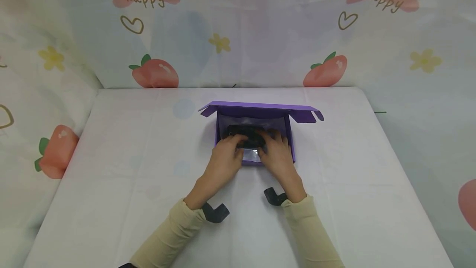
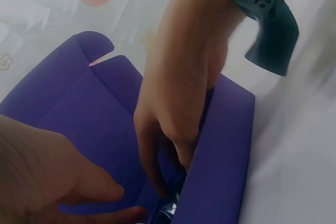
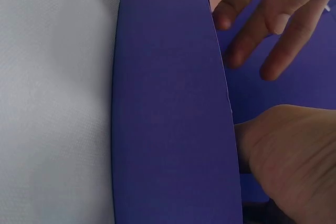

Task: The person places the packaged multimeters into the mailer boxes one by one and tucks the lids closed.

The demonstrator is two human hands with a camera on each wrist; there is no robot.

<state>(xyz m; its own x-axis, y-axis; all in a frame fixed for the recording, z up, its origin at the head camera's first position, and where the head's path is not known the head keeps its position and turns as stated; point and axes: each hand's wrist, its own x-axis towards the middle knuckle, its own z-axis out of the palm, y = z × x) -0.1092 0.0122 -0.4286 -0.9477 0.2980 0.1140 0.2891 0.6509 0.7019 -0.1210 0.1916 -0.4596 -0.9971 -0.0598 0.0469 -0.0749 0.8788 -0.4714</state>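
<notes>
left grip [image 1: 224,157] + right grip [image 1: 277,155] | seemingly touching black object [image 1: 248,132] | in purple box [image 1: 253,111]

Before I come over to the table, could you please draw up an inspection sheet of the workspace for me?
Surface: table covered in white.
Job's things: purple box, open, lid raised at the back; black item inside, partly hidden, with shiny material in front of it.
Clutter: nothing seen.
Left grip: at the box's left side, fingers spread; contact with the black item unclear.
Right grip: reaching into the box's right side; whether it holds anything cannot be told.
Cables: nothing seen.
Surroundings: patterned backdrop with hearts, flowers and "happy".
</notes>
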